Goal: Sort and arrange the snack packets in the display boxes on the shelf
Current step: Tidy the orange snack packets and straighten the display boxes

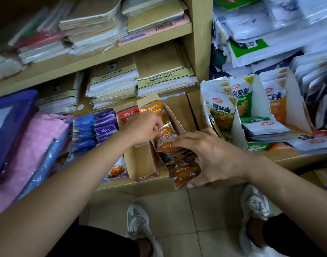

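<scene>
Wooden shelf [288,154]: left hand [142,128] and right hand [212,156] grip glossy orange-brown packets [185,169].

Orange-brown snack packets [181,164] fan out (overlapping) beside the cardboard display box [140,164], shelf-front.

Location type: small retail shop. Wooden shelves [110,52] carry stock in quantity. The upper levels hold stacks of plastic-wrapped notebooks [112,84]. The lower level holds open cardboard display boxes [138,160], each filled with rows of identical snack packets [103,125]. Bagged goods [251,26] are piled at the right. The floor [177,210] is tiled.
</scene>
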{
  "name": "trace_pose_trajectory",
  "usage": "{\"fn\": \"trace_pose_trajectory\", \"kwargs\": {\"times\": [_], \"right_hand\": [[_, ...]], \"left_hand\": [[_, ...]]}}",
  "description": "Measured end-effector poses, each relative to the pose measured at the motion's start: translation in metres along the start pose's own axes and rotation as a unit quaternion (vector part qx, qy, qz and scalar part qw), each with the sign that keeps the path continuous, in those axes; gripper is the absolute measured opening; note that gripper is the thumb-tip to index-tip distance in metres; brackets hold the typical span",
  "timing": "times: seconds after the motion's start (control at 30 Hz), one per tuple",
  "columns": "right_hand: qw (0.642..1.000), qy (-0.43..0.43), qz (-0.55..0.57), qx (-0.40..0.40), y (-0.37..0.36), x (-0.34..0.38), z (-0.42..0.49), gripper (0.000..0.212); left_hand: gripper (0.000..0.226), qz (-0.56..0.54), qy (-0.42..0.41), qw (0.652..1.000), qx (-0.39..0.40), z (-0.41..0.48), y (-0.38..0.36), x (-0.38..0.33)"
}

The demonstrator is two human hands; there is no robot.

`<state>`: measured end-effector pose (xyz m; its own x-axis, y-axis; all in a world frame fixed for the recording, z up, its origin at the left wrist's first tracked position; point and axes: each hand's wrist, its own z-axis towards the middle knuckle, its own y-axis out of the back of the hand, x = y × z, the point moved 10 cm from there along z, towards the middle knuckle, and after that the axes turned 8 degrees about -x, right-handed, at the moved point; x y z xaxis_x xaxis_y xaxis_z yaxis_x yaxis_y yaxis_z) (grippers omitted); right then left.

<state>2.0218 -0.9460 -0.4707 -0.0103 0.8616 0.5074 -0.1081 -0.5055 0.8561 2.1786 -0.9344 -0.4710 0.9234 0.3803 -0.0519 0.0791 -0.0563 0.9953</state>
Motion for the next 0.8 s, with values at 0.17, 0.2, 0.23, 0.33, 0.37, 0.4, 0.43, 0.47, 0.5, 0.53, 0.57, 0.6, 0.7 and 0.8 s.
{"fn": "trace_pose_trajectory", "kwargs": {"times": [0.17,0.2,0.23,0.33,0.37,0.4,0.43,0.47,0.5,0.53,0.57,0.6,0.7,0.8], "right_hand": [[1.0,-0.006,0.02,-0.01,0.002,-0.002,-0.001,0.102],[1.0,-0.006,0.023,-0.01,0.001,-0.002,-0.002,0.102],[1.0,-0.007,0.026,-0.01,0.001,-0.003,-0.002,0.102],[0.999,-0.01,0.033,-0.013,0.001,-0.003,-0.003,0.102],[0.999,-0.012,0.033,-0.015,0.001,-0.004,-0.004,0.102],[0.999,-0.014,0.033,-0.018,0.001,-0.004,-0.004,0.103],[0.999,-0.016,0.037,-0.023,0.001,-0.003,-0.006,0.103],[0.998,-0.017,0.046,-0.033,0.003,-0.002,-0.007,0.102],[0.997,-0.018,0.058,-0.047,0.006,-0.001,-0.008,0.1],[0.996,-0.017,0.068,-0.061,0.009,0.0,-0.009,0.098],[0.995,-0.016,0.073,-0.069,0.011,0.001,-0.01,0.097],[0.995,-0.014,0.07,-0.069,0.012,0.002,-0.009,0.097],[0.998,-0.024,0.042,-0.041,0.007,0.002,-0.006,0.096],[0.998,-0.043,0.045,-0.022,0.006,0.001,-0.005,0.09]], "left_hand": [[0.006,-0.056,0.032,0.995,-0.072,-0.014,0.018,0.007],[0.008,-0.068,0.041,0.99,-0.113,-0.018,0.028,0.01],[0.01,-0.08,0.045,0.982,-0.163,-0.023,0.041,0.011],[0.013,-0.148,0.025,0.954,-0.258,-0.038,0.069,0.012],[0.013,-0.168,0.009,0.953,-0.253,-0.04,0.071,0.01],[0.013,-0.182,-0.008,0.956,-0.228,-0.042,0.068,0.006],[0.013,-0.194,-0.023,0.962,-0.191,-0.044,0.06,0.0],[0.015,-0.2,-0.036,0.967,-0.151,-0.046,0.051,-0.005],[0.016,-0.203,-0.045,0.971,-0.116,-0.049,0.041,-0.01],[0.017,-0.204,-0.051,0.973,-0.092,-0.052,0.033,-0.013],[0.017,-0.207,-0.055,0.974,-0.076,-0.055,0.027,-0.016],[0.018,-0.214,-0.057,0.973,-0.071,-0.058,0.023,-0.017],[0.023,-0.256,-0.039,0.964,-0.053,-0.061,0.014,-0.009],[0.032,-0.278,-0.02,0.96,-0.042,-0.06,0.014,0.001]]}}
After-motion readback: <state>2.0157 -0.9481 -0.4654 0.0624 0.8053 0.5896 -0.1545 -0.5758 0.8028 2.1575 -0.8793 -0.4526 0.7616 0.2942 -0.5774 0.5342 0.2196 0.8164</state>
